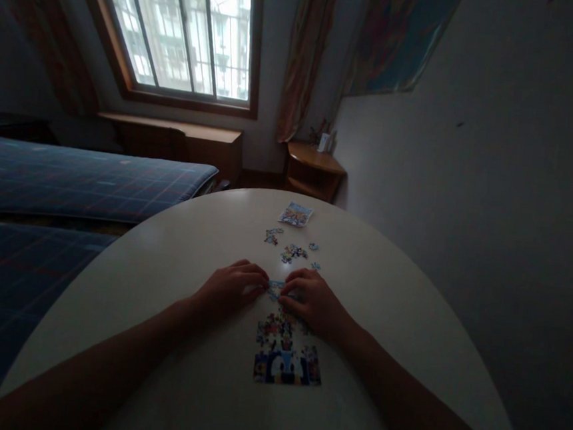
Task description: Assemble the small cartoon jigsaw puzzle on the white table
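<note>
Between my hands lies a small light-blue strip of joined puzzle pieces (276,285) on the table. My left hand (233,282) has its fingertips closed on the strip's left end. From the other side, my right hand (312,299) pinches the right end, its fingers covering part of the pieces. Just nearer to me is the partly joined jigsaw puzzle (287,366), with a blue cartoon dog face along its bottom and an uneven upper edge. My right hand hides some of its upper right part.
Beyond my hands are a small pile of loose puzzle pieces (294,252), a few scattered pieces (272,235) and a picture packet (295,214). All rest on a round white table (173,252). A bed (69,179) stands left, a wall (469,191) right.
</note>
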The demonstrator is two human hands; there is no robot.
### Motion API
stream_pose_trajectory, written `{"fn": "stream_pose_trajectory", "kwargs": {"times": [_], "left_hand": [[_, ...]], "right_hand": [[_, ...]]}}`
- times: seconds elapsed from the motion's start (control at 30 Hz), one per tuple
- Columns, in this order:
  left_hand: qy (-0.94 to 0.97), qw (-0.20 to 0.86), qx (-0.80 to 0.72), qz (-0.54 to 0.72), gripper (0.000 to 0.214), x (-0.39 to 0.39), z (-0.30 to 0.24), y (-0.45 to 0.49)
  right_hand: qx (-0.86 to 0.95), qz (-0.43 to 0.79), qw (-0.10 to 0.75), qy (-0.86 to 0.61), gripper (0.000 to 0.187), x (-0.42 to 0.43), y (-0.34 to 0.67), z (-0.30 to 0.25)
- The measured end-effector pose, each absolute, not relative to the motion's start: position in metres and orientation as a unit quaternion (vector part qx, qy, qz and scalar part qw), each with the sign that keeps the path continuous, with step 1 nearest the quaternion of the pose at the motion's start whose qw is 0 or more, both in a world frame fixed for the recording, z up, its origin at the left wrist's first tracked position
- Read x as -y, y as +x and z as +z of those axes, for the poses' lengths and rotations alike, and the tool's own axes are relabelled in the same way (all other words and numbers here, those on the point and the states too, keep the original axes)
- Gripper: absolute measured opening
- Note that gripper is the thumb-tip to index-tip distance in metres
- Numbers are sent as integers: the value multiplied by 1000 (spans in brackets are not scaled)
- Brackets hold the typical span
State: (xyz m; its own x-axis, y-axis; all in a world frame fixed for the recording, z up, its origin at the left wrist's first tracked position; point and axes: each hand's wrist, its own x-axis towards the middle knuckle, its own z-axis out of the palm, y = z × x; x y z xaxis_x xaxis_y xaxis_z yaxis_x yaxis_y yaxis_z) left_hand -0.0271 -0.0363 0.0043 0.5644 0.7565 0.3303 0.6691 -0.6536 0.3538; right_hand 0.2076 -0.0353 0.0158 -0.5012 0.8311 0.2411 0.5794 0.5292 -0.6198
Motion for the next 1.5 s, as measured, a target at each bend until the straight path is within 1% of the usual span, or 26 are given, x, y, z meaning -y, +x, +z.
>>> {"fn": "stream_pose_trajectory", "kwargs": {"times": [0.5, 0.83, 0.93, 1.23, 1.4, 1.5], "left_hand": [[880, 75, -399, 248, 14, 36, 1, -26], [878, 67, -407, 242, 15, 38, 2, -24], [878, 65, -405, 247, 15, 38, 1, -24], [902, 59, -339, 261, 15, 45, 3, -18], [901, 58, -337, 267, 8, 43, 1, -17], [909, 44, -322, 260, 7, 40, 0, -16]], "right_hand": [[834, 220, 272, -426, 6, 36, 207, 15], [829, 231, 274, -429, 6, 37, 205, 16], [819, 247, 283, -434, 9, 34, 208, 18], [834, 248, 209, -447, 11, 28, 235, 28], [845, 225, 199, -443, 9, 32, 235, 30], [860, 205, 192, -427, 11, 33, 233, 31]]}}
